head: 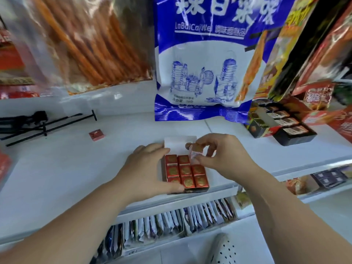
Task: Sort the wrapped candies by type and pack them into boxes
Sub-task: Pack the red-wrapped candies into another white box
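A small open box (198, 189) lies on the white shelf, filled with several red square candies (185, 170) with gold emblems, set in rows. Its white lid flap (177, 142) stands open at the back. My left hand (150, 168) grips the box's left side, thumb along the front edge. My right hand (221, 155) pinches one more wrapped candy (197, 152) above the box's far right corner. A single red candy (96, 134) lies loose on the shelf to the left.
Large snack bags hang above: a blue and white one (207, 60) and a clear one with orange sticks (85, 42). Dark boxed sweets (285, 124) sit at right. A black tripod (38, 122) lies at left. Packets (171, 223) fill the lower shelf.
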A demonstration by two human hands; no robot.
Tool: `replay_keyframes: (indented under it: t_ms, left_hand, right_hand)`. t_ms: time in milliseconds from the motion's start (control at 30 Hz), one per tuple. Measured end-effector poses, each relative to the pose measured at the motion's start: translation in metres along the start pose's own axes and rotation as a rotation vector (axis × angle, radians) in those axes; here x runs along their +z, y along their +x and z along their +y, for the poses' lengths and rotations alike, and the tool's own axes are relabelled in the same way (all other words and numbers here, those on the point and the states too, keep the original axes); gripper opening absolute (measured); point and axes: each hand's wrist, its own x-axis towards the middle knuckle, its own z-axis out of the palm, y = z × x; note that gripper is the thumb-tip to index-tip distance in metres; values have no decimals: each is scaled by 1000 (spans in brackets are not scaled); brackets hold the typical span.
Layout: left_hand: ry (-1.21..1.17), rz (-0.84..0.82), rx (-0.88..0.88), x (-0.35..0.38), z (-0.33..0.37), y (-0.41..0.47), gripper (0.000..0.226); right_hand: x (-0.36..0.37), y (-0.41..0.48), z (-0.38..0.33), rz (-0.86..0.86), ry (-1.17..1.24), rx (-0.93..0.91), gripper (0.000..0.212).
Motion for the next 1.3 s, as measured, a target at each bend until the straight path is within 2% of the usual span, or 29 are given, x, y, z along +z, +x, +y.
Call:
replay_keyframes:
  t_ms: [367,467,700,800,967,1067,1133,1233,1300]
  left_hand:
    - [-67,-10,19,-4,-17,5,111]
    - [-73,-6,25,-3,-18,6,112]
    - [-49,-13,42,-5,-15,3,108]
    - [-38,-18,40,-4,-15,3,109]
    - [-45,-11,30,0,-16,4,112]
    - [-64,-10,42,-3,-14,2,113]
    - [-45,52,19,-10,-16,1,105]
    - [-38,327,-145,-26,-47,7,82]
    - [66,503,-280,-39,-79,12,70]
  right_hand:
    - [1,5,8,-101,-131,-19,22]
    - [5,4,9,-129,-156,-12,30]
    - [4,5,10,-221,-64,87,37]
    - [0,2,10,-288,-28,104,53]
    - [-4,-5,5,-408,69,119,102]
    - [-3,-7,2,-401,46,99,116]
    - [-1,-7,0,-404,13,74,120]
    - [4,-9,1,-394,10,60,121]
    - [7,-10,3,-376,50,60,122]
